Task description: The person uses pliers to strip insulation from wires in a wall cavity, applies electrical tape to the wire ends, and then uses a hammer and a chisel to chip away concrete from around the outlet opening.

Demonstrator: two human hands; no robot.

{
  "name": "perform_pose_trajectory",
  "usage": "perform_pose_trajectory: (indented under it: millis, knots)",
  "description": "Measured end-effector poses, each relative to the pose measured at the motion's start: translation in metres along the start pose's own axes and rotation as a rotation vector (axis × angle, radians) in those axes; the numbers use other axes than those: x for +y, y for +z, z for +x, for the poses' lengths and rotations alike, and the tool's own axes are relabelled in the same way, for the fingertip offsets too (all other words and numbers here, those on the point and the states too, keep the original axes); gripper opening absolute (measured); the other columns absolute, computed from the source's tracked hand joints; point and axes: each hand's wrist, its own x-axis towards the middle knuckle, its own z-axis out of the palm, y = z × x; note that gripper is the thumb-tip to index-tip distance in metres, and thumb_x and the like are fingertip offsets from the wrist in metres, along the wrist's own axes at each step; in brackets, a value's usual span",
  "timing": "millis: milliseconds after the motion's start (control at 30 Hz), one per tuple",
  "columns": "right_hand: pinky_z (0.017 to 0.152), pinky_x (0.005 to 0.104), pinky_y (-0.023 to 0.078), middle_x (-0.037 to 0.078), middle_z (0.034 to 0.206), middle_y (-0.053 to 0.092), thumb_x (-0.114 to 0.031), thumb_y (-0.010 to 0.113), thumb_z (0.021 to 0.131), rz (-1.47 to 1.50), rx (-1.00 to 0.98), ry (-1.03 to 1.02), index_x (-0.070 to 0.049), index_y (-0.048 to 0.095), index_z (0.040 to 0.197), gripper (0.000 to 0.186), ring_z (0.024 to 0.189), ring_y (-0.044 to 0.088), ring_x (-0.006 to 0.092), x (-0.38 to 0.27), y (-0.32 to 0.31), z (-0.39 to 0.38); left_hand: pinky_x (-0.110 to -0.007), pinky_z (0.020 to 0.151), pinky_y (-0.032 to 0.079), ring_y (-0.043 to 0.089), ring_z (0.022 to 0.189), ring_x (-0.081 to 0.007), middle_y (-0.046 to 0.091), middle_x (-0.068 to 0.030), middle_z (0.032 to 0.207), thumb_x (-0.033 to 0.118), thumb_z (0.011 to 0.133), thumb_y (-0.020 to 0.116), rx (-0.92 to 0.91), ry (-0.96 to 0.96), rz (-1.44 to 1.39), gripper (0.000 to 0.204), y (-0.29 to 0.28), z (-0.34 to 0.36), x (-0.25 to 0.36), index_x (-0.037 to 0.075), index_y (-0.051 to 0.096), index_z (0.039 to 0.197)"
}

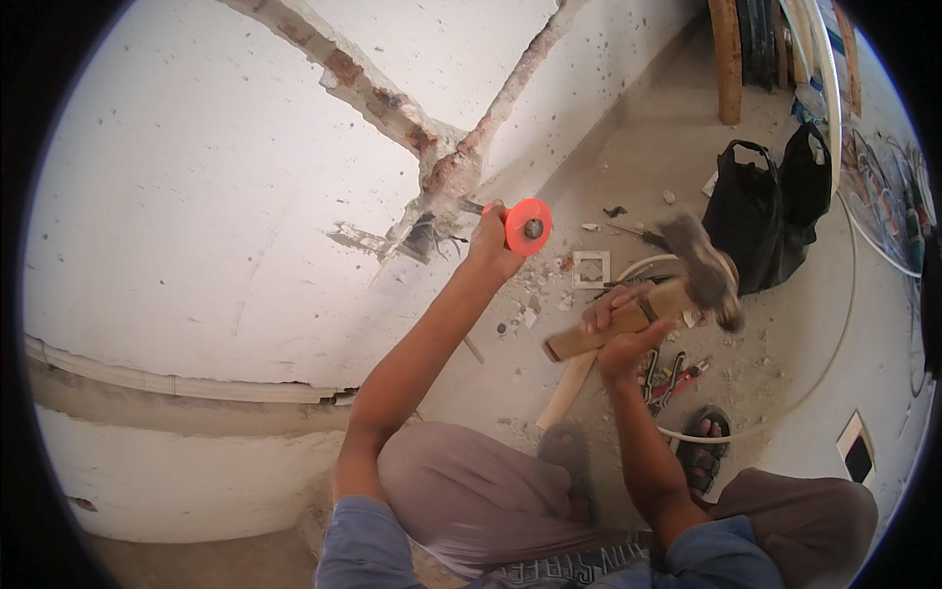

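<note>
My left hand [496, 241] is closed round a chisel with a round orange hand guard [516, 228]; the chisel's struck end faces me and its blade points at the chased groove in the white wall. My right hand [628, 339] grips the wooden handle of a hammer [677, 294], its metal head blurred by motion and apart from the chisel. Beside the chisel tip, a broken-out hole [420, 238] in the wall shows several wires. From it, a rough groove [446, 177] forks upward into two branches.
Plaster rubble [530, 304] and a white square frame [591, 269] lie on the floor below the wall. Pliers and other tools [672, 381] are near my sandalled foot [704, 442]. A black plastic bag [760, 216] stands at right, beside a pale cable [842, 324]. Wooden posts [726, 64] stand behind.
</note>
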Motion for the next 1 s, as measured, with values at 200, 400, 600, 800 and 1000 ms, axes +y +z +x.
perform_pose_trajectory:
  millis: [200, 400, 600, 800, 1000]
  knots:
    - [0.049, 0.0279, 0.044, 0.004, 0.059, 0.049, -0.054, 0.040, 0.099, -0.470, -0.173, 0.489, -0.006, 0.050, 0.083, 0.052, 0.054, 0.053, 0.0155, 0.041, -0.042, 0.007, -0.045, 0.095, 0.051, 0.059, 0.100, -0.0259, 0.058, -0.0126, 0.105, 0.025, 0.103, 0.033, 0.000, 0.021, 0.002, 0.027, -0.007, 0.015, 0.002, 0.001, 0.046, 0.107]
    - [0.056, 0.0343, 0.044, 0.004, 0.070, 0.055, -0.053, 0.037, 0.100, 0.278, 0.044, -0.020, -0.006, 0.051, 0.077, 0.054, 0.059, 0.053, 0.0187, 0.002, -0.010, 0.003, -0.044, 0.097, 0.050, 0.059, 0.104, -0.0255, 0.055, -0.0127, 0.115, 0.031, 0.106, 0.030, 0.059, 0.029, -0.008, 0.034, 0.005, 0.004, -0.009, 0.001, 0.047, 0.108]
    - [0.044, 0.0295, 0.042, 0.005, 0.059, 0.050, -0.050, 0.034, 0.101, -0.548, -0.175, 0.434, -0.006, 0.047, 0.075, 0.053, 0.050, 0.052, 0.0148, 0.050, -0.053, 0.018, -0.043, 0.097, 0.050, 0.058, 0.106, -0.0244, 0.056, -0.0134, 0.116, 0.030, 0.106, 0.026, 0.117, 0.065, 0.027, 0.036, -0.002, 0.012, -0.010, 0.001, 0.048, 0.112]
    - [0.042, 0.0281, 0.036, 0.003, 0.056, 0.044, -0.063, 0.034, 0.098, 0.341, 0.223, 0.055, -0.007, 0.046, 0.081, 0.060, 0.044, 0.041, 0.0127, 0.012, -0.011, 0.019, -0.041, 0.096, 0.050, 0.059, 0.104, -0.0252, 0.057, -0.0127, 0.111, 0.026, 0.104, 0.029, 0.064, 0.043, 0.017, 0.033, 0.002, 0.009, -0.001, 0.000, 0.049, 0.110]
    - [0.043, 0.0283, 0.040, 0.003, 0.057, 0.048, -0.055, 0.032, 0.101, -0.556, -0.201, 0.486, -0.005, 0.049, 0.077, 0.058, 0.045, 0.046, 0.0137, 0.037, -0.043, 0.030, -0.041, 0.095, 0.051, 0.060, 0.100, -0.0254, 0.057, -0.0122, 0.106, 0.023, 0.104, 0.030, 0.092, 0.074, -0.001, 0.027, -0.002, 0.013, 0.011, 0.003, 0.048, 0.102]
